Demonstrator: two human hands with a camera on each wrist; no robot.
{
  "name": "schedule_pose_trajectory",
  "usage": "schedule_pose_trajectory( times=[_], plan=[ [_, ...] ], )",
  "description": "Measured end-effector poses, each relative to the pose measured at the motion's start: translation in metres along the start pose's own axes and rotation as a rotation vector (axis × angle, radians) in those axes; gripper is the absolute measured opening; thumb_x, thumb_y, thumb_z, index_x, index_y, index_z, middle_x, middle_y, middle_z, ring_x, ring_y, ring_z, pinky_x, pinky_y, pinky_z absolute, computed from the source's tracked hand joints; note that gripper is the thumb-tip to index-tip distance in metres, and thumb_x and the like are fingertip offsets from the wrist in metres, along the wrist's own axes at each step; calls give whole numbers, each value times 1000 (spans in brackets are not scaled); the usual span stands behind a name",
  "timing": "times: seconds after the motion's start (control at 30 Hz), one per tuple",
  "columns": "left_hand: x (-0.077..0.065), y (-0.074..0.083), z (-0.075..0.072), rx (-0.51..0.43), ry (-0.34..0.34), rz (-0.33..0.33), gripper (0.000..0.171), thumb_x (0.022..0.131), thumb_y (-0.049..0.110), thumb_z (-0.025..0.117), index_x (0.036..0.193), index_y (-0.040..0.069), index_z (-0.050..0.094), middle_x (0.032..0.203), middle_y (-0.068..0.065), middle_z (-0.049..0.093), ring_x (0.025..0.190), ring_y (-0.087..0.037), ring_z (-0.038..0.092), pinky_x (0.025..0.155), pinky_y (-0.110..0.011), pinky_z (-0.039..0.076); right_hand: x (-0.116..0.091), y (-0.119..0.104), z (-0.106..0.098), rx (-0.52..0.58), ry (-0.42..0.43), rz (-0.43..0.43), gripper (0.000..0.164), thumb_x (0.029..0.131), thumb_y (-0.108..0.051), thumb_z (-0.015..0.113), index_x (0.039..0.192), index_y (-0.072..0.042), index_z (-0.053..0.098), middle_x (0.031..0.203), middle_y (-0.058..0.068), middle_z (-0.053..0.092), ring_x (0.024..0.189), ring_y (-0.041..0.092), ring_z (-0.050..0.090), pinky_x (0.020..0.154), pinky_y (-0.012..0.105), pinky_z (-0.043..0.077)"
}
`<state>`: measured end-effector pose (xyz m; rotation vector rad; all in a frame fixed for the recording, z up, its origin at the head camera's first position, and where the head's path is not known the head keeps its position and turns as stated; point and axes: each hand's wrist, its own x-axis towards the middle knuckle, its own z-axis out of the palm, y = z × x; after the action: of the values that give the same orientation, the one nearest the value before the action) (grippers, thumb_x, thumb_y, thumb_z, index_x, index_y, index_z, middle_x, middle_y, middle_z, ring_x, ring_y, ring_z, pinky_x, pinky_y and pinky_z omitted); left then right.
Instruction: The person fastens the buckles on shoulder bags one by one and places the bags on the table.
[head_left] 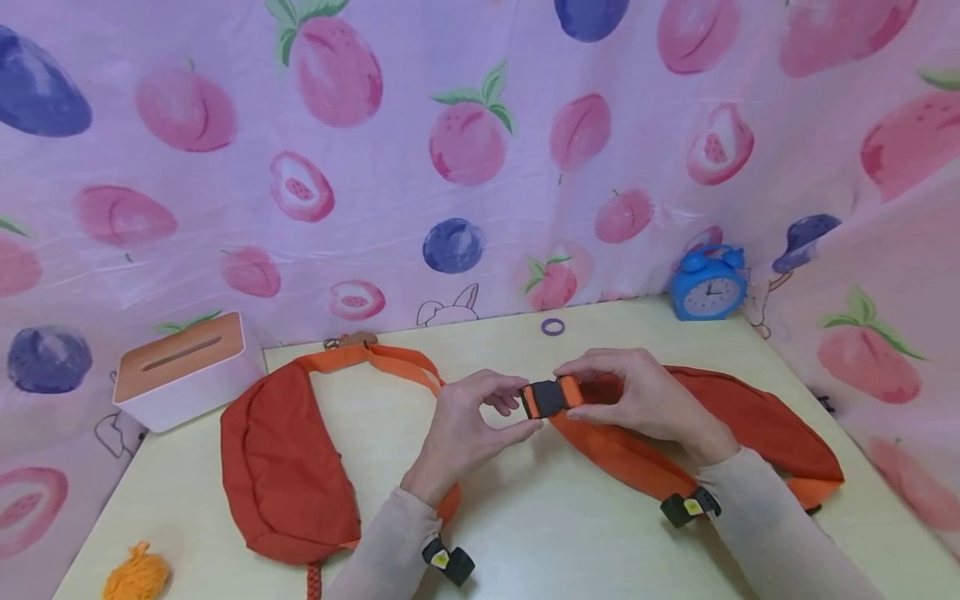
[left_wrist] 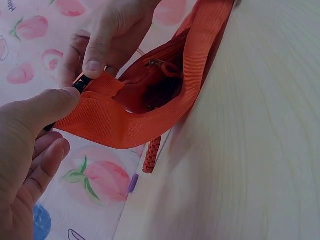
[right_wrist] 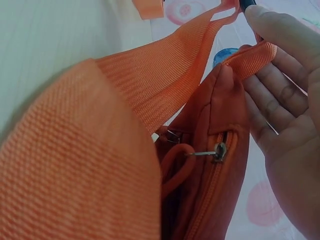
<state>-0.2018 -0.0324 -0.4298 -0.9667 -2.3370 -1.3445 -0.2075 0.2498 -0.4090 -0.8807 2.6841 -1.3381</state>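
Note:
Raised over the table, a black plastic side-release buckle (head_left: 550,398) with orange webbing at both ends looks joined. My left hand (head_left: 468,425) pinches its left end between thumb and fingers. At the other end, my right hand (head_left: 637,392) pinches the buckle where the webbing meets it. From there a wide orange strap (head_left: 622,458) loops down to a rust-red sling bag (head_left: 757,425) lying under and beyond my right hand. In the right wrist view, the bag's zipper pull (right_wrist: 219,152) and cord loop show. The left wrist view shows only part of the buckle (left_wrist: 81,84).
Another rust-red bag (head_left: 288,467) with an orange strap lies left of my left arm. Behind it stands a tissue box (head_left: 187,400) with a brown lid. A blue alarm clock (head_left: 708,287), a purple ring (head_left: 552,327) and an orange yarn bundle (head_left: 137,575) sit farther out.

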Motion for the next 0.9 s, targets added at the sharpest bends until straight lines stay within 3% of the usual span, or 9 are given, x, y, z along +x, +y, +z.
schedule_pose_trajectory(
  times=[0.1,0.23,0.37,0.57,0.73,0.9],
  plan=[
    [0,0,1,5,4,-5,49,79,28,93,122,14,75,99,-2,74,81,-11,70,75,-31,62,0,0,1,-9,4,9,52,84,-42,86,133,-43,67,120,-17,70,109,11,65,98,48,53],
    [0,0,0,10,2,-32,52,81,28,91,129,19,73,104,4,72,88,-8,68,77,-32,62,-1,1,-1,-11,26,36,52,86,-42,85,135,-44,65,120,-16,67,111,13,65,97,51,55],
    [2,0,-2,15,13,-37,56,83,29,90,136,25,69,110,8,69,98,-12,67,80,-34,62,1,1,-4,-20,54,51,53,89,-36,83,138,-45,62,123,-14,65,113,15,67,94,48,58],
    [1,1,-4,31,38,-30,58,84,28,89,138,24,67,115,7,67,104,-13,65,82,-32,60,7,4,-4,-76,73,60,63,94,-24,78,148,-46,53,135,-11,62,119,19,65,96,45,58],
    [2,2,-8,41,48,-30,57,85,27,88,138,25,67,117,8,67,104,-14,66,83,-28,59,11,11,-2,-148,146,68,69,97,-22,75,155,-43,44,152,-8,52,136,20,53,104,51,52],
    [3,2,-10,40,48,-14,57,85,27,88,138,24,67,119,7,67,106,-16,66,84,-31,59,12,13,-4,-228,209,56,69,96,-22,76,156,-36,46,156,-7,47,143,21,44,104,56,51]
  ],
)
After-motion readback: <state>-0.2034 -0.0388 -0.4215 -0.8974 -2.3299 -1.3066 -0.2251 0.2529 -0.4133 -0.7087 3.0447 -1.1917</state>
